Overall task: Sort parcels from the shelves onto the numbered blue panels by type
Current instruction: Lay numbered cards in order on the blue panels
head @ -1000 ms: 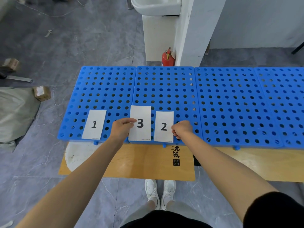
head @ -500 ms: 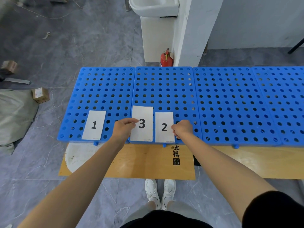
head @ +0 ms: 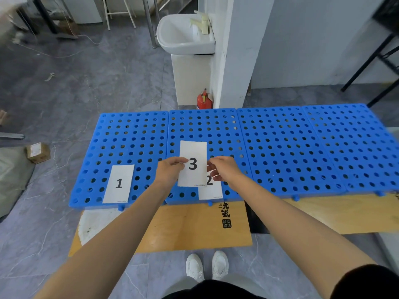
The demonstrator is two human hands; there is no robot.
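Note:
Several blue perforated panels lie side by side on the floor in front of me. Card "1" lies flat on the leftmost panel. My left hand pinches the left edge of card "3" and holds it lifted above the second panel. Card "2" lies on that panel near the front edge, partly covered by card "3". My right hand hovers at the right edge of card "3" with relaxed fingers and holds nothing.
A small cardboard parcel sits on the floor to the left by a grey sack. Behind the panels are a red fire extinguisher, a pedestal sink and a white pillar. Wooden boards lie under the panels' front edge.
My left hand has lifted card "3" and moved it right, over card "2". My right hand has let go of card "2" and risen beside card "3". My view has tilted up.

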